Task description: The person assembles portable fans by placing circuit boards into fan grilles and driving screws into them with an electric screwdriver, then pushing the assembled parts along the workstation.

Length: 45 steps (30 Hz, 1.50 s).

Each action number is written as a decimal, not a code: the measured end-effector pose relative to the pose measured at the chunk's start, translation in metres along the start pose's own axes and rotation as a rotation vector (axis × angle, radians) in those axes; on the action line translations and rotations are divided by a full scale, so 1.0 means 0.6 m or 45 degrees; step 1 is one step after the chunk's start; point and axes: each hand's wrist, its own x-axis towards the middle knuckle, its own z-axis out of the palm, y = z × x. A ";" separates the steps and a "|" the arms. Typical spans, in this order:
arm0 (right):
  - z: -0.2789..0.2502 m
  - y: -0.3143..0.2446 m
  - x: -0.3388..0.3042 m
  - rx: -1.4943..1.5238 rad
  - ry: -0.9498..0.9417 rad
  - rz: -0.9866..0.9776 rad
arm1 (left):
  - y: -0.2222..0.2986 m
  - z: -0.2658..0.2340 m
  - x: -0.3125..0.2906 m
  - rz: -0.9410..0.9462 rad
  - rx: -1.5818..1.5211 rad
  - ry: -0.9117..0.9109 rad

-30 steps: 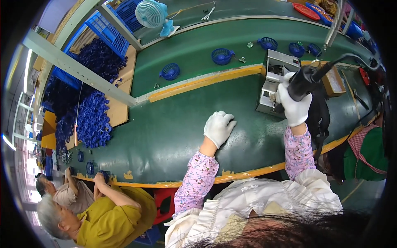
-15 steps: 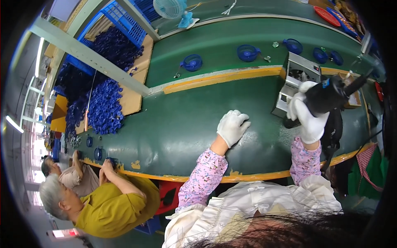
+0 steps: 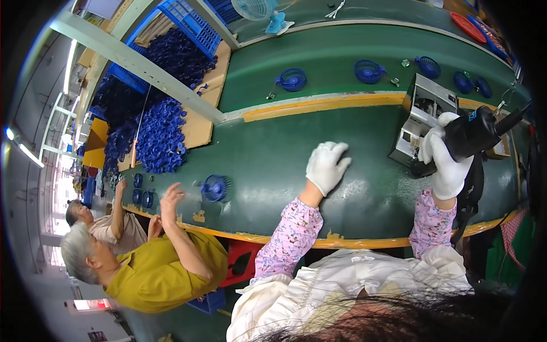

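Observation:
My left hand (image 3: 326, 167), in a white glove, rests over the green bench with its fingers spread and nothing in them. My right hand (image 3: 450, 165), also gloved, is wrapped round a corded black power tool (image 3: 470, 135) at the right. Its working end is hidden by my hand and the metal fixture. The silver metal fixture (image 3: 424, 108) stands just left of the tool. A round blue slotted basket-like part (image 3: 215, 188) is on the bench left of my left hand, slightly smeared, near a co-worker's raised hand (image 3: 171, 199).
Similar blue round parts (image 3: 292, 80) with small metal pieces lie along the green strip behind the yellow ledge (image 3: 325, 105). A heap of blue parts (image 3: 159, 137) fills the left end by a slanted post (image 3: 137, 65). Co-workers sit at the left. A light-blue fan (image 3: 276, 23) stands behind.
My left hand's fingers have spread from a loose curl. A co-worker's hand has risen, and a blue round part now shows on the bench before it. The whole view has shifted slightly.

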 end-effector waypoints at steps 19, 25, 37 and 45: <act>0.012 -0.036 -0.015 -0.109 0.112 0.127 | -0.043 -0.098 -0.079 -0.312 0.356 0.008; 0.007 0.021 -0.053 -0.174 -0.036 0.152 | 0.063 0.006 -0.017 0.162 -0.195 -0.520; -0.002 0.100 -0.066 -0.443 0.028 0.035 | 0.094 0.025 -0.017 0.133 -0.090 -0.572; -0.008 0.114 -0.066 -0.425 -0.024 0.104 | 0.092 0.032 -0.018 0.175 -0.116 -0.482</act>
